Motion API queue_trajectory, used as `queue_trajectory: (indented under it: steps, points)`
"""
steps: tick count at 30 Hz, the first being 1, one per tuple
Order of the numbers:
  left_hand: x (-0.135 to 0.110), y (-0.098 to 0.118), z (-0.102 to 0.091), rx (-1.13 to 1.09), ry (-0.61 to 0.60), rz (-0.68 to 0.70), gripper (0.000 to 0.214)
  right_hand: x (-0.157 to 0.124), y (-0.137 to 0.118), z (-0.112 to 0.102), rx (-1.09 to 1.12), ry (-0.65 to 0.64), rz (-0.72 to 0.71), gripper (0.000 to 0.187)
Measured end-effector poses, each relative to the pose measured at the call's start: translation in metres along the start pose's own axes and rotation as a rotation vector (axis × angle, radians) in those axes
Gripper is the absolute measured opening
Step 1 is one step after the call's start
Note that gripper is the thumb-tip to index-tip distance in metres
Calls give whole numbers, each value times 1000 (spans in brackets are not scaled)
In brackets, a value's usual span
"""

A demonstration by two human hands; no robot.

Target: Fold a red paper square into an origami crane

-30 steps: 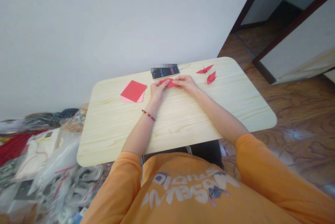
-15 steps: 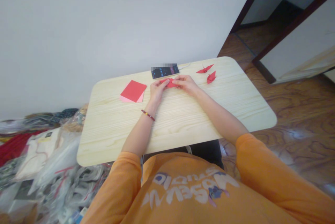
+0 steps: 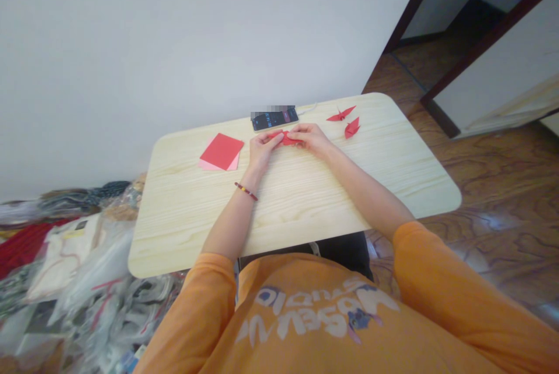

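A small piece of red origami paper (image 3: 286, 139) is pinched between my two hands near the back of the table. My left hand (image 3: 262, 147) grips its left side, with the thumb on top. On the right side, the thumb and fingers of my right hand (image 3: 309, 137) hold it as well. My fingers cover much of the paper, so its folded shape is partly hidden. To the left lies a stack of red and pink paper squares (image 3: 222, 151). Two folded red paper cranes, one with spread wings (image 3: 341, 114) and one more compact (image 3: 351, 127), rest at the right.
A phone (image 3: 274, 118) with a lit screen and a white cable lies just behind my hands, close to the wall (image 3: 196, 36). The pale wooden table (image 3: 305, 199) has rounded corners. Bagged clothes (image 3: 87, 269) are heaped on the left; a doorway opens at the far right.
Both hands stay in nearly the same place on the red paper. Slightly more of the paper shows under my right fingers. The whole view has shifted very slightly.
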State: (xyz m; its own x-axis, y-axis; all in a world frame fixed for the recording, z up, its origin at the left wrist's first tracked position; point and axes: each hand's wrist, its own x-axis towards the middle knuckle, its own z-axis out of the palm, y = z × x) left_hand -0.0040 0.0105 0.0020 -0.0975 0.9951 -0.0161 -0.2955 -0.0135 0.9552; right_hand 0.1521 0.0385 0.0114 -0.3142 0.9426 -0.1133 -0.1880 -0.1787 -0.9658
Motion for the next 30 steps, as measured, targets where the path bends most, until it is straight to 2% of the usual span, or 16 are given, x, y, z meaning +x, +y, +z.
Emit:
queue_trajectory:
  steps: [10, 22, 30]
  points:
    - [0, 0, 2, -19, 12, -29, 32, 0, -2, 0, -91, -13, -30, 35]
    - [2, -3, 0, 106, 0, -8, 31, -5, -7, 1, -248, 35, -46, 29]
    - [2, -1, 2, 102, 79, 11, 22, -5, -9, 0, -276, 15, -19, 23]
